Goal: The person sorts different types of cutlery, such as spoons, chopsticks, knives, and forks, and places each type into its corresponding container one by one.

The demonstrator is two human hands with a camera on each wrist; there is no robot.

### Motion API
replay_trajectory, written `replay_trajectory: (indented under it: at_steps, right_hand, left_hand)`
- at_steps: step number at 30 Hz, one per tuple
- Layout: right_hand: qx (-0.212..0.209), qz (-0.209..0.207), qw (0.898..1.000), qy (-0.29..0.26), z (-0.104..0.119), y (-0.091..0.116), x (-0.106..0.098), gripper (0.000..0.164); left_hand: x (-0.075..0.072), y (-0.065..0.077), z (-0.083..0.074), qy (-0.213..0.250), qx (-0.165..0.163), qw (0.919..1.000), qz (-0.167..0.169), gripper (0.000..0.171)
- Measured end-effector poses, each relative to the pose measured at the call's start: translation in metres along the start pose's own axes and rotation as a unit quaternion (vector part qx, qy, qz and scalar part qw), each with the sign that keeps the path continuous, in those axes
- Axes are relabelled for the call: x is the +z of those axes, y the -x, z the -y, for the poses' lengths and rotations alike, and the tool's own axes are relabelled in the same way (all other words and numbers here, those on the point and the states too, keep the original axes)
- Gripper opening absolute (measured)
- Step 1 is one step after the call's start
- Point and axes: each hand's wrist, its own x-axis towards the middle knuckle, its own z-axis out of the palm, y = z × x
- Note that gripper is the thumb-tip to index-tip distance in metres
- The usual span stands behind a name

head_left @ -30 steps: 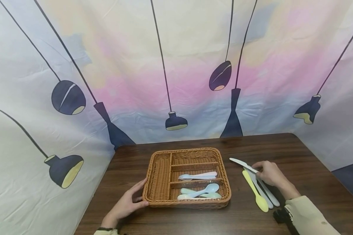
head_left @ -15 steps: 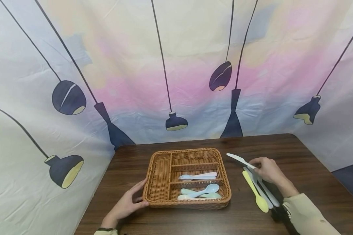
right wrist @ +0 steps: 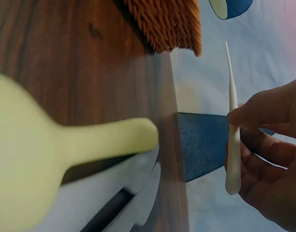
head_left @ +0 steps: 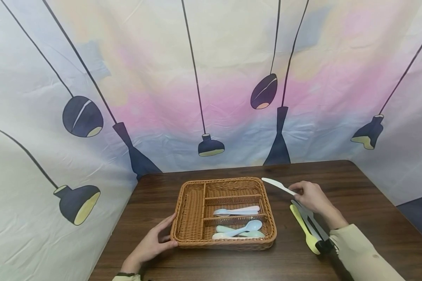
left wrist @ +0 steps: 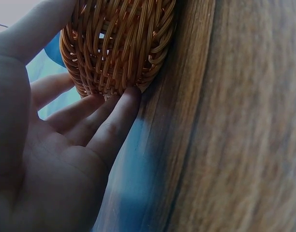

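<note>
At the right of the head view, my right hand (head_left: 313, 197) pinches a white table knife (head_left: 276, 184) by its handle, raised off the table, with the blade toward the basket. A yellow spoon (head_left: 302, 222) and two pale grey knives (head_left: 312, 225) lie under and beside that wrist. The right wrist view has the knife (right wrist: 233, 164) edge-on between thumb and fingers. My left hand (head_left: 151, 242) rests against the left end of a wicker cutlery basket (head_left: 225, 245). In the left wrist view its extended fingers (left wrist: 114, 123) touch the woven wall.
Inside the basket, pale forks (head_left: 235, 210) lie in the middle right compartment and several pastel spoons (head_left: 237, 230) in the front one. The brown wooden table (head_left: 204, 269) ends at a hanging cloth (head_left: 168, 93) printed with lamps.
My right hand has carried the white knife up and left, away from the other cutlery and toward the basket. The left hand and basket stay put.
</note>
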Motion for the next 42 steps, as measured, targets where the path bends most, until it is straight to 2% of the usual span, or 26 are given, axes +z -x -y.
replay_trajectory:
  at_steps: [10,18,24,42]
  right_hand:
    - [-0.026,-0.012,1.000,-0.014,0.020,-0.015,0.005,0.024]
    - [-0.035,0.001,0.999,-0.025,0.040,-0.028,0.012,0.024]
    - [-0.051,0.003,0.998,-0.029,0.054,-0.035,0.016,0.023]
    - [-0.065,0.013,0.996,-0.056,0.075,-0.047,0.030,0.025]
  left_hand:
    - [0.000,0.001,0.000,0.001,-0.002,1.0000,0.001,0.089]
    - [0.000,0.001,0.000,0.007,-0.011,0.9999,0.000,0.089]
    - [0.000,0.001,0.000,0.003,-0.005,1.0000,0.002,0.089]
    - [0.000,0.001,-0.002,0.003,-0.010,0.9999,0.010,0.088]
